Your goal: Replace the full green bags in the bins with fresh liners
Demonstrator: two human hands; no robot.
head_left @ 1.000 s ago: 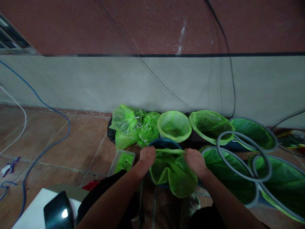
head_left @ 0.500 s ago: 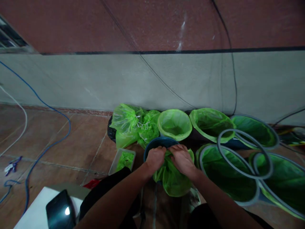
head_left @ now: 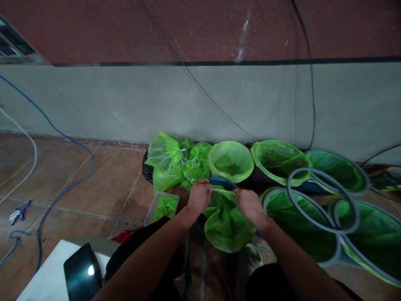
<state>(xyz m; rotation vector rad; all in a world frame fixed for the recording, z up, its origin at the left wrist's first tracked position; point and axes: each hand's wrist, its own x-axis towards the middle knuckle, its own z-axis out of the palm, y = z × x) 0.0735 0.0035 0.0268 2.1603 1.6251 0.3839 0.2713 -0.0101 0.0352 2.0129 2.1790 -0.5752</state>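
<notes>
A green plastic bag (head_left: pixel 230 230) hangs over the front of a dark blue bin (head_left: pixel 224 182), its lower part bulging outward. My left hand (head_left: pixel 200 196) grips one end of a pale, taut strip of the bag's edge, above the bin's left side. At the other end of that strip, my right hand (head_left: pixel 249 205) is closed on the bag too. The strip runs nearly level between both fists. My fingertips are partly hidden, and most of the blue bin is behind the bag and hands.
Bins lined with green bags (head_left: pixel 231 161) stand along the wall and to the right, where loose grey rings (head_left: pixel 322 200) lie across them. Tied green bags (head_left: pixel 166 163) and a clear tray (head_left: pixel 151 213) are at left. A phone (head_left: pixel 82 274) rests on a white surface.
My hands have moved apart, left hand leftward and up, right hand rightward. The bag's edge, bunched between them before, is now stretched into a taut strip.
</notes>
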